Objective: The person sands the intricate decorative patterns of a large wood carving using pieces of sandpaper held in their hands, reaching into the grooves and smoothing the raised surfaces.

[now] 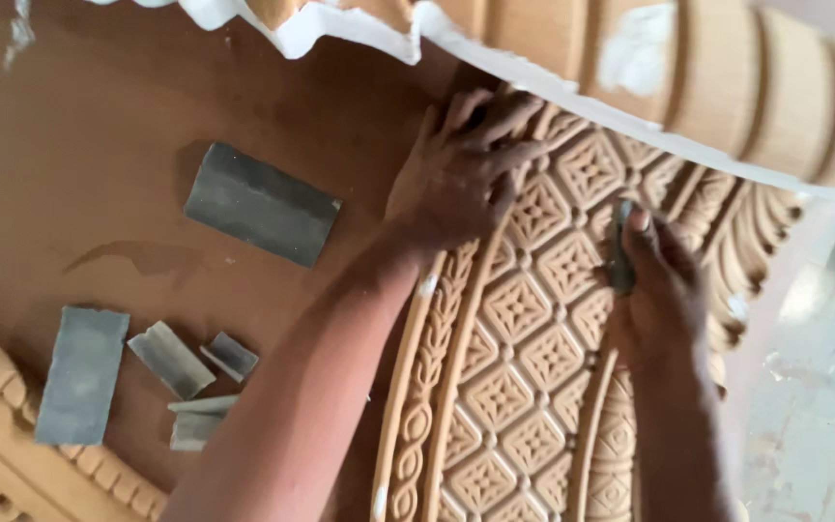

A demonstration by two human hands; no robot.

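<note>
The carved wooden panel, with its diamond lattice, fills the lower centre of the frame. Your right hand pinches a small grey sanding piece against the lattice at centre right. Your left hand lies open, fingers spread, on the panel's upper edge. Grey sandpaper pieces lie on the brown board at left.
</note>
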